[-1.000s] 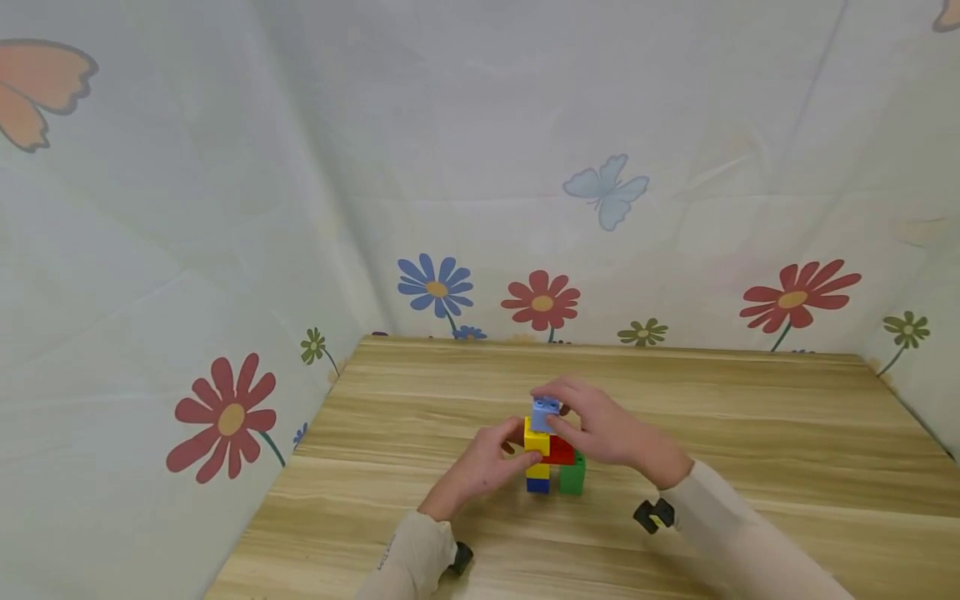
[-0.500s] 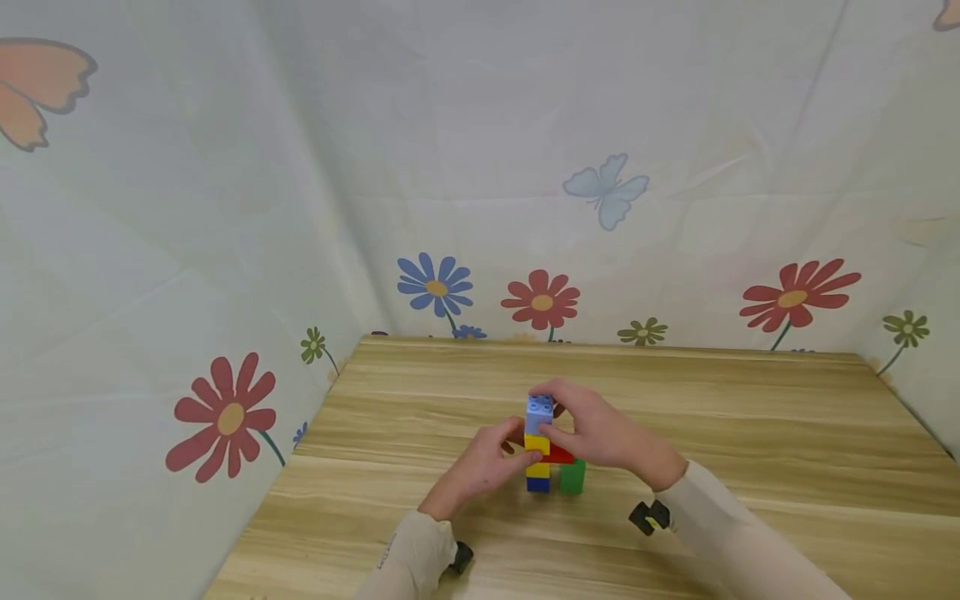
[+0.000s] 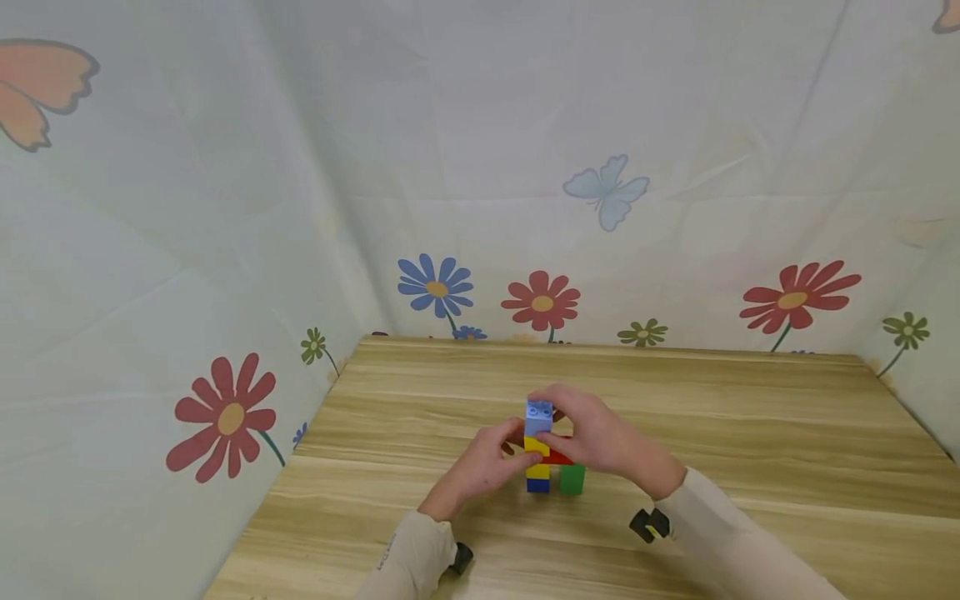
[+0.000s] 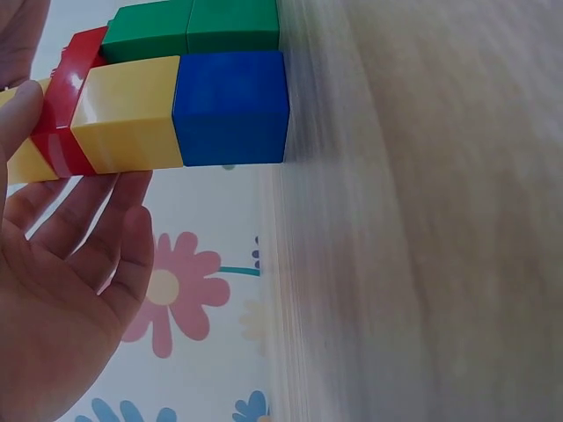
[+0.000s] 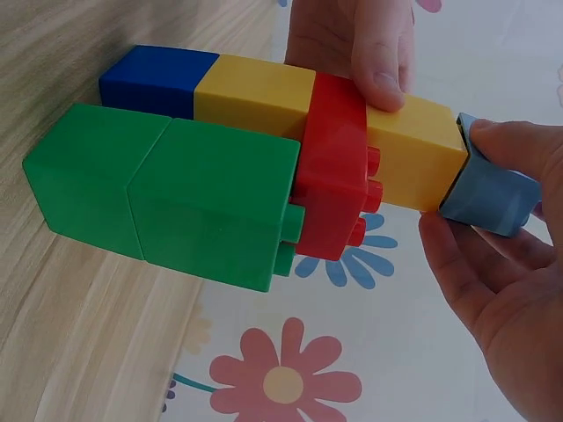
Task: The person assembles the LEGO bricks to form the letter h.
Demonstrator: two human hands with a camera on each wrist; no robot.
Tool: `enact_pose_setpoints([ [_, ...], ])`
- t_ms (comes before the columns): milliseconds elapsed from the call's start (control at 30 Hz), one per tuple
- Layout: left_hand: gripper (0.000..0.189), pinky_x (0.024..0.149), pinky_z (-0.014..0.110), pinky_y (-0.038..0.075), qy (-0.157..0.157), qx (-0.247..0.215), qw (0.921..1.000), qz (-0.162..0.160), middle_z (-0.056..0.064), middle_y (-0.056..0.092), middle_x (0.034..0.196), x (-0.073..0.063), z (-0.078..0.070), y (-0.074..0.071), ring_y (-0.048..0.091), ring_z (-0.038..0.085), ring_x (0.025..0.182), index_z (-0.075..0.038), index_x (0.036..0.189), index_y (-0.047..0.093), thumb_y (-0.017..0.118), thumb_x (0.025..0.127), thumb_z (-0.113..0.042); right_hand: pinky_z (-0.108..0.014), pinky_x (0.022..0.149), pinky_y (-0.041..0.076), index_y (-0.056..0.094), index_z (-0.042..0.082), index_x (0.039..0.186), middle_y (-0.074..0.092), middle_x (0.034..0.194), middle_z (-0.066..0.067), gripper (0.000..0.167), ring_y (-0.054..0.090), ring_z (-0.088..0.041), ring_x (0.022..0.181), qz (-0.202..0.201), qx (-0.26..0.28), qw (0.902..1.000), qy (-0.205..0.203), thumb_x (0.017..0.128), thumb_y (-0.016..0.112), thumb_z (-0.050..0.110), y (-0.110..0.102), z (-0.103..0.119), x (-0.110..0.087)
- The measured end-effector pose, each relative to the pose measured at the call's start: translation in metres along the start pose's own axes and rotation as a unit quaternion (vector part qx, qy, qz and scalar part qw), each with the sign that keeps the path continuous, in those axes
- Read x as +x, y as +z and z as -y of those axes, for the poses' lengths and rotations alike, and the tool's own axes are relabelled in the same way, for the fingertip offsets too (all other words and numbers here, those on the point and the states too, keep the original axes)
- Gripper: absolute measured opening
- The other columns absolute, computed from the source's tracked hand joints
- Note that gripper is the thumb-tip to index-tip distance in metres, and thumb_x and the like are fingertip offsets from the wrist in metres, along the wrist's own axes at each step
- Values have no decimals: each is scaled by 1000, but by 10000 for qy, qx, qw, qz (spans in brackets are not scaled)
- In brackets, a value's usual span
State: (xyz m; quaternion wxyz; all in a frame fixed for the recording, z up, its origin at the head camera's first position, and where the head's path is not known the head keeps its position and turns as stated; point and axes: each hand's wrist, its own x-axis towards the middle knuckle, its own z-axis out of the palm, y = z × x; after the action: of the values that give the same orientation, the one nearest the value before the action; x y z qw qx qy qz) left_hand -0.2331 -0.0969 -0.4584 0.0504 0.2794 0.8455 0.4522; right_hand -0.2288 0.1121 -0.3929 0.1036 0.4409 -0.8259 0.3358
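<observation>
A tower of toy building bricks stands on the table. Its dark blue brick (image 4: 230,109) is at the base, with a yellow brick (image 5: 255,92) above it. Over that lies a red brick (image 5: 334,167), and another yellow brick (image 5: 415,151) sits on the red one. Two stacked green bricks (image 5: 211,193) stand beside this column, under the red brick's other end. My left hand (image 3: 483,462) holds the column around the red and upper yellow bricks, thumb in front. My right hand (image 3: 600,429) pinches a light blue brick (image 5: 493,185) at the tower's top, slightly tilted against the yellow one.
The wooden table (image 3: 390,400) runs back to a pale cloth backdrop (image 3: 480,125) printed with flowers and butterflies. Another cloth side (image 3: 112,275) borders the table at the left. A black wrist device (image 3: 649,525) hangs at the right sleeve.
My right hand has brought the light blue brick left and onto the upper yellow brick, then a little lower. The left hand has stayed in place on the tower.
</observation>
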Motion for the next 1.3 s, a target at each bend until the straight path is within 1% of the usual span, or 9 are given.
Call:
enact_pose_setpoints([
  [200, 28, 80, 29, 46, -80, -19, 10000, 39, -14, 62, 105, 1, 1, 0, 54, 9, 95, -26, 117, 57, 61, 92, -39, -33, 79, 53, 51, 9, 122, 56, 111, -1, 50, 59, -12, 95, -34, -87, 10000, 10, 79, 76, 7, 1, 2, 0],
  [433, 27, 79, 29, 47, -61, 14, 10000, 17, -14, 62, 104, 2, 3, 0, 54, 10, 95, -26, 115, 58, 61, 92, -39, -28, 80, 52, 52, 10, 121, 57, 112, -2, 49, 59, -13, 96, -9, -210, 9998, -21, 79, 76, 6, -1, 5, 1],
  [667, 26, 80, 30, 47, -106, -1, 9999, 54, -14, 62, 103, 3, 4, 1, 54, 10, 95, -26, 114, 58, 61, 92, -38, -23, 80, 51, 56, 12, 119, 58, 112, -1, 46, 60, -12, 95, 89, -390, 9992, -10, 78, 77, 8, -2, 6, 3],
  [900, 28, 80, 30, 46, -131, -35, 9999, 50, -14, 62, 105, 3, 4, 1, 54, 10, 95, -26, 117, 58, 61, 92, -38, -22, 80, 50, 56, 11, 118, 59, 111, 0, 45, 60, -11, 94, 121, -333, 9993, 77, 78, 77, 8, -1, 5, 3],
  [1167, 28, 79, 30, 46, -141, -61, 9999, 38, -13, 62, 106, 3, 3, 1, 54, 10, 95, -25, 117, 58, 62, 92, -36, -22, 80, 50, 56, 11, 119, 59, 112, -1, 45, 60, -11, 94, 29, -289, 9996, 22, 78, 77, 8, 1, 3, 2],
  [1300, 29, 79, 30, 46, -150, -58, 9999, 40, -13, 63, 106, 2, 4, 1, 54, 10, 94, -25, 118, 58, 62, 92, -36, -23, 81, 50, 57, 11, 119, 59, 112, -1, 45, 60, -11, 94, 27, -267, 9996, 58, 79, 77, 9, 1, 3, 2],
])
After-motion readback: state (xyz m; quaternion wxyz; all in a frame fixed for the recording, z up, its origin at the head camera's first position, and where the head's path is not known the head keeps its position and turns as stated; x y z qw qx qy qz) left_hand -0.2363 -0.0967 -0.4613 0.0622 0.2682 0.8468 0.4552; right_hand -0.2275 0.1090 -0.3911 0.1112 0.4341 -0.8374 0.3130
